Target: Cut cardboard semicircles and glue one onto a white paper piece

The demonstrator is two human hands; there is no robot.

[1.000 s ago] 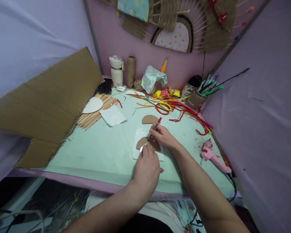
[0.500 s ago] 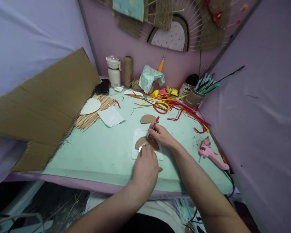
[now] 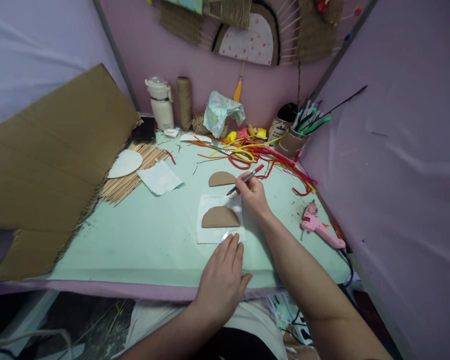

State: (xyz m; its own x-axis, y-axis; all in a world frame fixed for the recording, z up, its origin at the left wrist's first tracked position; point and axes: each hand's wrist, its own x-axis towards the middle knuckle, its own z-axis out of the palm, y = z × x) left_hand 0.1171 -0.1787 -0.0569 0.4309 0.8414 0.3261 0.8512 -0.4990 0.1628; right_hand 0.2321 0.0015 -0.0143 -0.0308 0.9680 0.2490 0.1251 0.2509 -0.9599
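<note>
My right hand (image 3: 253,192) grips a slim marker (image 3: 245,179) with a red end, its tip pointing down and left near the upper edge of a white cloth square (image 3: 202,237). On that square lies a brown half-round cardboard piece (image 3: 220,218). Just below the piece, my left hand (image 3: 223,265) has its fingers stretched over a clear, round-edged piece (image 3: 229,233), which the hand mostly covers. A second half-round cardboard piece (image 3: 221,179) rests beyond the cloth, left of the marker hand.
A large cardboard sheet (image 3: 60,150) stands at left beside wooden sticks (image 3: 116,190) and a white scrap (image 3: 160,177). Scissors (image 3: 240,160) lie among coloured pipe cleaners (image 3: 262,150). At right is a pink glue gun (image 3: 320,227); a white bottle (image 3: 161,105) stands behind.
My left hand has drawn the clear piece down off the cardboard half-round. My right hand has lifted the marker away from the cardboard, up and right. The whole view has shifted slightly.
</note>
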